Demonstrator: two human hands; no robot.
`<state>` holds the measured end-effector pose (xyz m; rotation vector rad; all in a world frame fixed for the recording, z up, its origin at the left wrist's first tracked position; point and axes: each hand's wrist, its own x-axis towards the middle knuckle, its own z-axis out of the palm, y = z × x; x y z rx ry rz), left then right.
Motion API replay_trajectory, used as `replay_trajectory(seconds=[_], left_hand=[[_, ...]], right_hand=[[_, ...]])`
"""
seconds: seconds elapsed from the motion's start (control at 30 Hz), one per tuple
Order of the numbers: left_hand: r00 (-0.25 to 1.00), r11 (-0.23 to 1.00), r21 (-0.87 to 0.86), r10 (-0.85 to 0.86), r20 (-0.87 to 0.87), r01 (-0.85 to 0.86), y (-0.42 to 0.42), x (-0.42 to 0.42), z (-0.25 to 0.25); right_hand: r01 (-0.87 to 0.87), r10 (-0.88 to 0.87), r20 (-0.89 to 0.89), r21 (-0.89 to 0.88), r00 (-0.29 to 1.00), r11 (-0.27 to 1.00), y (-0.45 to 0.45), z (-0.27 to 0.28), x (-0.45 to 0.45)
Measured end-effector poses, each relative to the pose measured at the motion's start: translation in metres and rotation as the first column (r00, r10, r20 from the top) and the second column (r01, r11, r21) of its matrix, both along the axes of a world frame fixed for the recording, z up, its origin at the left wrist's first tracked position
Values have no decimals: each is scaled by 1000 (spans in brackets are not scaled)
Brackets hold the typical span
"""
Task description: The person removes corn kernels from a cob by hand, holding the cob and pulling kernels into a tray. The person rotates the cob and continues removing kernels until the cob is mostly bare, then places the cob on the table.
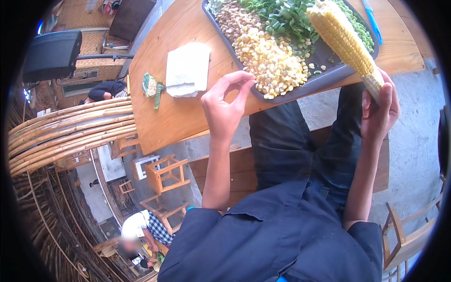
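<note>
In my right hand (382, 102) I hold a corn cob (343, 38) by its lower end, tilted up over the right side of a dark grey tray (317, 83). Kernels still cover most of the cob, and a paler stretch shows near my fingers. My left hand (225, 102) is at the tray's near left corner, thumb and index fingertips brought close together beside the loose corn kernels (273, 63). Whether something small is pinched there is too fine to tell. The tray also holds chopped green leaves (287, 19), brown pieces (234, 19) and chopped green pieces (364, 35).
A white folded cloth or paper (187, 68) and a leaf scrap (150, 88) lie left on the wooden table (172, 130). A blue-handled knife (374, 26) rests beyond the tray. Wooden stools (165, 174), bamboo poles (70, 130) and another person (139, 225) are farther left.
</note>
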<state>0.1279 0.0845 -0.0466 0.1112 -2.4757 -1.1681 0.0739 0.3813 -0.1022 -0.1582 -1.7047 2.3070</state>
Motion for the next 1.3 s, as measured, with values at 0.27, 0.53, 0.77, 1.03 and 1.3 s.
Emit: replay_trajectory(seconds=[0.27,0.53,0.77,1.03,1.3], left_hand=[[1000,999,-44,-23,-6,23,0,3,5],[989,972,228,-15,-146,48,1,12,17],[930,712,598,-286,-232,368,54,-5,47],[944,784,526,-269,-192,331,61,-4,34],[964,716,650,-132,-233,255,61,4,29]], right_hand=[[-17,17,-19,-20,1000,1000,-1,-4,-2],[-104,106,-70,37,992,994,-1,0,2],[-275,277,-151,34,949,961,-9,7,12],[-395,393,-118,7,912,919,-37,26,26],[-421,447,-206,160,870,893,-59,28,32]])
